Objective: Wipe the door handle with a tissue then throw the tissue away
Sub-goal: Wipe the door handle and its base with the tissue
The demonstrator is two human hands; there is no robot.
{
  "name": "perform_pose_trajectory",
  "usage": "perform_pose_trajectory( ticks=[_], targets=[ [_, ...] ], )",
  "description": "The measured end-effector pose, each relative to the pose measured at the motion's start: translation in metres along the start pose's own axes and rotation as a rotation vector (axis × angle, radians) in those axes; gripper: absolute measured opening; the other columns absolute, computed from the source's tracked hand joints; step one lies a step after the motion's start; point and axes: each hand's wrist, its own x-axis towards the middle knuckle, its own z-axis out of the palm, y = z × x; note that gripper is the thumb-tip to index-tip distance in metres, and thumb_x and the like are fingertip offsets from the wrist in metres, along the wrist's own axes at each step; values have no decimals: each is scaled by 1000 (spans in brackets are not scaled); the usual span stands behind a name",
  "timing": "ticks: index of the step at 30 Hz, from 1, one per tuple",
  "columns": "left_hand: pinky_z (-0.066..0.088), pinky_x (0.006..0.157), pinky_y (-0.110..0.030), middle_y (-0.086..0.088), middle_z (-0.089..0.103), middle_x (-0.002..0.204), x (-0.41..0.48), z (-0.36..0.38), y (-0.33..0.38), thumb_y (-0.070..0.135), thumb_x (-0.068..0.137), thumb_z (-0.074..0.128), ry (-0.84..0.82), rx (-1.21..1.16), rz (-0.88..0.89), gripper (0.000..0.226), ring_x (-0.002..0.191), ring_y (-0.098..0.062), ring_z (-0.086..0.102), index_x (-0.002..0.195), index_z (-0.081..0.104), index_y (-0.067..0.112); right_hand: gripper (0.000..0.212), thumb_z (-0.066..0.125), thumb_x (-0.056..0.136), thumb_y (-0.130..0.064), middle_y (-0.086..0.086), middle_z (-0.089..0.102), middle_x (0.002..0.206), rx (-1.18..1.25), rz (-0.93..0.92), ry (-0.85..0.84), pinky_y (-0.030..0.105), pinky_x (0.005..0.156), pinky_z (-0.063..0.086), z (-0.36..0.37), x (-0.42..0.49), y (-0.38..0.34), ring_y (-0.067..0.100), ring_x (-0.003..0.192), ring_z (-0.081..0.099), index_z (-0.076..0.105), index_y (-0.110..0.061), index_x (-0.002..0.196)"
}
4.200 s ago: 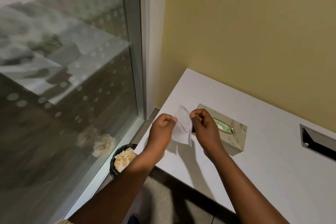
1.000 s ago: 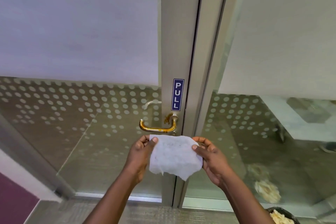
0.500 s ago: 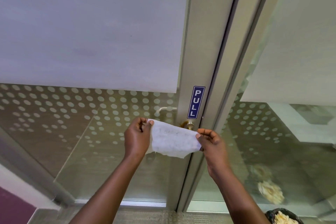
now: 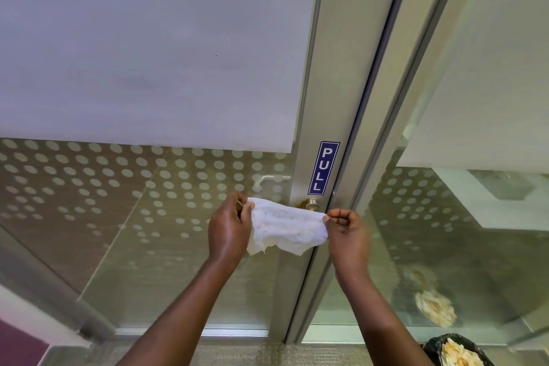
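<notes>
Tissue (image 4: pixel 286 227): I am seeing it stretching flat between both hands, hanging in front of the door stile just below the handle (image 4: pixel 309 204). Its top edge is running nearly level; its bottom edge is hanging ragged and free, touching nothing I can make out.

Left hand (image 4: pixel 228 232): closing thumb and fingers on the tissue's left edge, knuckles facing me.

Right hand (image 4: pixel 346 232): pinching the tissue's right corner between thumb and forefinger, the remaining fingers curling inward.

Handle: only the round metal base and a brass-coloured stub are showing above the tissue; the lever itself is lying hidden behind it. I cannot tell whether tissue and lever are touching.

Sign (image 4: pixel 323 167): blue, reading PULL, sitting on the stile directly above the handle, apart from the tissue.

Door (image 4: pixel 315 68): glass with a frosted upper panel and dotted band; its closing edge is running just right of the handle, meeting the frame (image 4: pixel 416 98).

Bin (image 4: pixel 454 350): black-lined, holding crumpled paper, sitting at the lower right corner, well apart from both hands.

Open room: glass to the left of the left hand and space below both forearms are lying unobstructed.
</notes>
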Motion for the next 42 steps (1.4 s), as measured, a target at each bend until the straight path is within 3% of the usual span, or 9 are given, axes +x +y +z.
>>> perform_pose_trajectory(
  ticks=[12,16,19,22,26,29,32,35,42],
  targets=[
    [37,52,-28,7,58,68,-2,-1,-11,12,97,73,-13,78,-85,15,59,-10,53,96,61,20,10,72,88,-19,8,71,72,-14,176,7,52,72,61,-2,7,16,28,62,71,62,-16,84],
    [37,54,-29,4,60,74,-3,-6,-17,12,101,65,-1,134,-112,7,65,-12,56,108,64,13,6,62,94,-16,11,71,81,34,180,37,53,76,59,-9,4,16,24,69,69,61,-20,89],
    [39,55,-29,5,61,75,-6,-16,-12,13,101,64,42,117,-64,9,66,-12,57,110,66,13,9,62,94,-25,-5,70,86,-132,-93,60,33,70,55,-16,-6,4,11,77,67,60,-30,88],
    [44,59,-30,7,63,82,-2,-27,12,12,100,66,79,79,123,9,68,-14,59,109,67,15,5,58,97,-29,-12,64,96,-314,-591,-95,18,76,46,-14,-16,-12,1,87,60,61,-27,100],
    [45,71,-35,-10,65,101,20,-34,60,14,96,67,179,247,689,17,88,-23,57,109,70,3,31,52,99,-44,-5,61,114,-622,-931,-416,27,90,42,8,-20,-26,11,105,54,57,-23,120],
    [44,101,-49,-22,62,137,44,-29,89,30,98,59,166,415,955,42,127,-35,52,129,66,4,51,49,97,-51,4,61,124,-847,-994,-573,36,96,42,24,-15,-21,22,111,55,55,-15,132],
    [27,122,-54,-25,43,162,70,-24,99,32,100,59,168,599,1164,56,151,-37,31,150,56,6,49,45,99,-51,10,65,109,-952,-1033,-615,41,81,46,33,-9,-15,29,94,60,60,-11,122],
    [17,128,-53,-20,31,169,97,-23,90,34,100,62,247,754,1307,65,156,-37,25,159,47,12,37,46,100,-48,6,64,84,-925,-1123,-578,36,62,38,37,-5,-11,28,72,59,60,-14,97],
    [1,133,-52,-18,6,176,124,-10,68,46,101,48,385,895,1411,77,163,-36,6,169,23,18,46,40,98,-53,9,66,75,-1015,-1057,-479,37,59,44,51,-21,-11,30,63,60,63,-14,90]
  ],
)
